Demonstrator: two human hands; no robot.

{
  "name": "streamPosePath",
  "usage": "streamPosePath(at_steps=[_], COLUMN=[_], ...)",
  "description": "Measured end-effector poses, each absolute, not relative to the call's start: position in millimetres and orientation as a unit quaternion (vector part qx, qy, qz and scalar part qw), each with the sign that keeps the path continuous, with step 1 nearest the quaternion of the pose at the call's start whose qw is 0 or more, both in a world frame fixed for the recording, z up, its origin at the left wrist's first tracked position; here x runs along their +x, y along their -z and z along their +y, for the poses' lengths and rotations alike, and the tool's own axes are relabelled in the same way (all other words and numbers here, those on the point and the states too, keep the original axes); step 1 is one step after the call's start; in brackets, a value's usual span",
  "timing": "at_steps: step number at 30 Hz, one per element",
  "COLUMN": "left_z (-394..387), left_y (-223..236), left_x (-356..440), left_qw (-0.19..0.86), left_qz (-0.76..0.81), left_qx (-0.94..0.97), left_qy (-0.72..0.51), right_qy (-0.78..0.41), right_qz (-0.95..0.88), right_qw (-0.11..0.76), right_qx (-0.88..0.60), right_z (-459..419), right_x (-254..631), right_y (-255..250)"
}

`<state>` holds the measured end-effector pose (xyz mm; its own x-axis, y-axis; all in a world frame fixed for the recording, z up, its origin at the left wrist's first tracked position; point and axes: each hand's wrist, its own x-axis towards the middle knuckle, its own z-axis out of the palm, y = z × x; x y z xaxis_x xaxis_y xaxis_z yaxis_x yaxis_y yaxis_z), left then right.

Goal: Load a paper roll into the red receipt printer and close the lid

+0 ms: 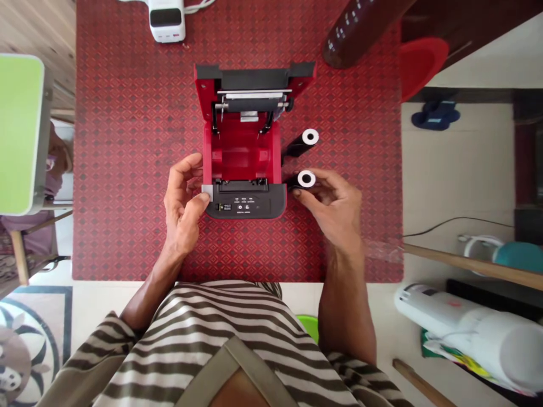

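- Currently, the right hand (337,209) pinches the near roll (300,179); slack fingers could topple it toward the far roll (305,137).
- The left hand (182,206) grips the printer (276,155); uneven pressure might skid it on the table (139,249), dropping its raised lid (254,78).

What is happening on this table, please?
A person has a small red and black machine, which looks like a printer, on the table with its lid standing open. The left hand holds its front left corner, thumb on top. The right hand has its fingers on the nearer black roll, just right of the machine. The other roll lies a little farther away on the same side. Both rolls are outside the machine.
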<state>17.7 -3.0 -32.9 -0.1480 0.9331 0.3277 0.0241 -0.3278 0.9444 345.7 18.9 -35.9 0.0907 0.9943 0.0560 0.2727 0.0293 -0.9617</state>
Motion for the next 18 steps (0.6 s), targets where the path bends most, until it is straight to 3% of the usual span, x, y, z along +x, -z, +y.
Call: streamPosePath(at_steps=[6,10,13,18], left_z=[-2.4,-2.9,-2.7,-4.0], left_y=[35.8,36.1,37.0,35.0], left_x=[17.5,16.5,15.8,17.9], left_qw=[0.371,0.386,0.384,0.397], left_qz=[0.439,0.441,0.438,0.443], left_qx=[0.537,0.53,0.53,0.515], left_qy=[-0.617,-0.613,-0.616,-0.617], right_qy=[-0.435,-0.396,-0.356,-0.368], right_qz=[-0.552,-0.529,-0.519,-0.548], right_qw=[0.419,0.459,0.487,0.455], right_qx=[-0.574,-0.594,-0.605,-0.598], right_z=[10.3,28.9,62.9,107.4], right_x=[365.6,385.2,385.2,361.8], right_y=[16.8,6.2,13.1,31.1])
